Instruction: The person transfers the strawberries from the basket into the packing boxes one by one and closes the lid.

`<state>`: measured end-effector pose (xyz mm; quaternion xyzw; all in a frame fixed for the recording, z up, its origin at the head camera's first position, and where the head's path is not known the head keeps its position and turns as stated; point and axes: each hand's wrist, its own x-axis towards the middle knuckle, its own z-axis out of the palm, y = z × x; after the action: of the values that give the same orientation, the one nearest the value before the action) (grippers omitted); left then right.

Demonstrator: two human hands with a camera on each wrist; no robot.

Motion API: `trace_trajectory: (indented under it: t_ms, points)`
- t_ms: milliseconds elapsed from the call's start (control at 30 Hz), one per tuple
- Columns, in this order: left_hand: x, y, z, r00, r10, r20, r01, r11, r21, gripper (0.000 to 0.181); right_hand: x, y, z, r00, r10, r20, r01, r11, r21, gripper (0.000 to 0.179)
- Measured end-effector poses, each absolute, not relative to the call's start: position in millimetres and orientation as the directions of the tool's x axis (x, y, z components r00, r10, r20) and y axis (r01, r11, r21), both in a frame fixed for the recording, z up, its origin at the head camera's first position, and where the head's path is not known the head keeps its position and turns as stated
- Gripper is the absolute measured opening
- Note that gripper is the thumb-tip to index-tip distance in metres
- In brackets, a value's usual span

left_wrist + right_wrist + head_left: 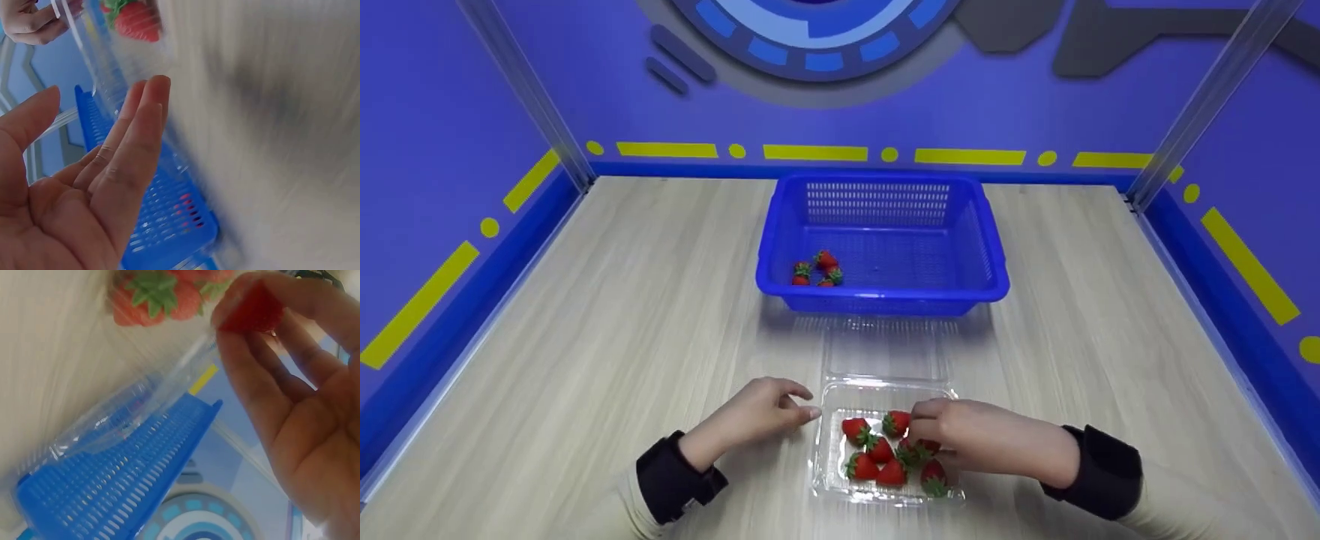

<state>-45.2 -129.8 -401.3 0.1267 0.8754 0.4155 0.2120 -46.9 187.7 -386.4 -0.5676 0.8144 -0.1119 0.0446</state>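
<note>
My right hand (971,435) is over the right side of a clear plastic clamshell box (829,480), and in the right wrist view it pinches a strawberry (256,312) between thumb and fingers. Several red strawberries (892,472) with green leaves lie in the box. To the left of the box, my left hand (765,412) hovers with thumb and fingers apart, fingertips near the box's left rim. Its palm (67,219) shows nothing held in the left wrist view. The box's lid (885,356) lies folded back towards the basket.
Behind the box stands a blue plastic basket (885,294) with slotted walls. Several strawberries (826,260) lie in its front left corner. Blue panels (645,120) with yellow marks wall in the light wooden table (660,285) at the back and both sides.
</note>
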Motion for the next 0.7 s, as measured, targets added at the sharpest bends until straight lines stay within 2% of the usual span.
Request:
trace_trajectory:
  t_ms: [167, 333, 500, 700]
  points:
    - [-45.3, -126.3, -412.4, -0.858, 0.408, -0.311, -0.025, 0.571, 0.820, 0.030, -45.2, 185.5, -390.6, -0.354, -0.932, 0.074, -0.930, 0.343, -0.132, 0.024]
    - [-44.7, -125.2, -421.4, -0.847, 0.432, -0.309, -0.061, 0.499, 0.864, 0.021, -43.3, 182.2, -394.8, -0.379, -0.925, 0.027, -0.924, 0.376, -0.073, 0.018]
    - [-44.7, -123.3, -424.4, -0.831, 0.452, -0.324, -0.121, 0.421, 0.899, 0.016, -43.1, 179.1, -395.1, -0.397, -0.917, -0.042, -0.914, 0.399, -0.075, 0.018]
    - [-46.4, -122.2, -422.7, -0.824, 0.442, -0.354, -0.184, 0.382, 0.905, 0.009, -45.1, 177.6, -394.8, -0.412, -0.908, -0.078, -0.898, 0.419, -0.136, 0.019]
